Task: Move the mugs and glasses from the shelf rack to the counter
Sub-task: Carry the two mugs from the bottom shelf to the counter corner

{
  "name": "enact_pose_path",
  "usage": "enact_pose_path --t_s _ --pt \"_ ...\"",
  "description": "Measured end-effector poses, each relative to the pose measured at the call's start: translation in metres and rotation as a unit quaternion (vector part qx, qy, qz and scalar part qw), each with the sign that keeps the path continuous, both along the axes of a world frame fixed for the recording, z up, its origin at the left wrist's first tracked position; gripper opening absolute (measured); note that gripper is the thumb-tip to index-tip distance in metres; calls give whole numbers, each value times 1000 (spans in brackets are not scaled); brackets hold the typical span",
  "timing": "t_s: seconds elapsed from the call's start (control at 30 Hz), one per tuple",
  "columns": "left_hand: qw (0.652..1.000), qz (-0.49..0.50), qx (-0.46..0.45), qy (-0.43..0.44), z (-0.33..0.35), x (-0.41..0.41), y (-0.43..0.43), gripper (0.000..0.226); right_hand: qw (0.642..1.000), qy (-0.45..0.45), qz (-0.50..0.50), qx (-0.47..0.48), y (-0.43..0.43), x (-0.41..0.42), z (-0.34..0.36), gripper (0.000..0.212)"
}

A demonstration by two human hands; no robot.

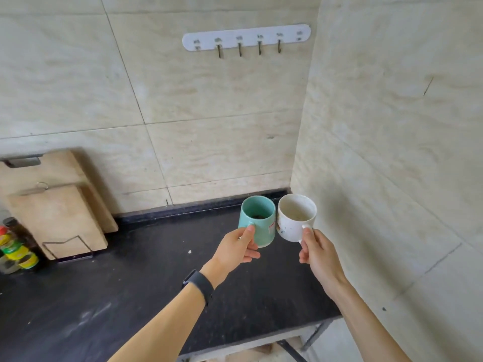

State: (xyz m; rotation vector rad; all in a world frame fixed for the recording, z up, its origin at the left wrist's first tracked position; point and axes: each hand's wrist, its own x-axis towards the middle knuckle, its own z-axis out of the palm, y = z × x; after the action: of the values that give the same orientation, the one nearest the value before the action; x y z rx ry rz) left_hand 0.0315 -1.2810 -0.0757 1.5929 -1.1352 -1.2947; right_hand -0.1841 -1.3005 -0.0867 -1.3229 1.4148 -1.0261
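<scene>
My left hand (236,248) grips the handle of a teal green mug (258,218), which has dark specks at its bottom. My right hand (317,250) grips the handle of a white mug (294,218). Both mugs are upright, side by side and nearly touching, held over the back right corner of the black counter (130,296). Whether their bases rest on the counter I cannot tell. A black band sits on my left wrist. No shelf rack or glasses are in view.
Two wooden cutting boards (57,205) lean against the tiled wall at the left in a wire stand. Spice jars (15,252) with coloured lids stand at the far left. A white hook strip (245,37) hangs on the back wall. A tiled side wall (392,152) bounds the counter at the right.
</scene>
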Motion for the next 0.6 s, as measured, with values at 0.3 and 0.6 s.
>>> enact_pose_path --t_s 0.3,0.6 --pt "996 18 84 14 -57 -6 -120 38 996 38 -7 82 -114 6 -60 41" --pt "981 58 187 5 -156 -23 -200 35 982 51 -13 182 -208 13 -162 43"
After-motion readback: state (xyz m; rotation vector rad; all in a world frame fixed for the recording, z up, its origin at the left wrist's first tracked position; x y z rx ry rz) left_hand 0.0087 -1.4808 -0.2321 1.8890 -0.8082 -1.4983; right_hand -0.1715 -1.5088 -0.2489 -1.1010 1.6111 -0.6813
